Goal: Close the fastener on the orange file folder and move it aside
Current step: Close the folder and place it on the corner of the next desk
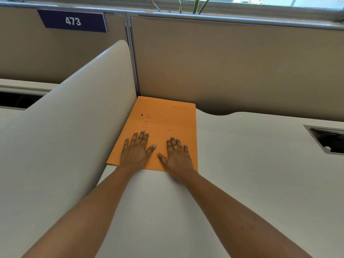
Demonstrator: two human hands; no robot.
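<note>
The orange file folder (163,120) lies shut and flat on the white desk (251,174), pushed into the far left corner against the side divider. Its cover carries red printed lines and a small black dot near the upper left. My left hand (136,150) rests palm down on the folder's near left part, fingers spread. My right hand (176,155), with a gold ring, lies flat on the near right part. Neither hand grips anything. No fastener shows from this side.
A curved white divider (74,118) rises along the desk's left side. Beige partition panels (232,62) close the back, one bearing a purple sign "473" (73,21). A rectangular cable cut-out (327,139) sits at the far right of the desk.
</note>
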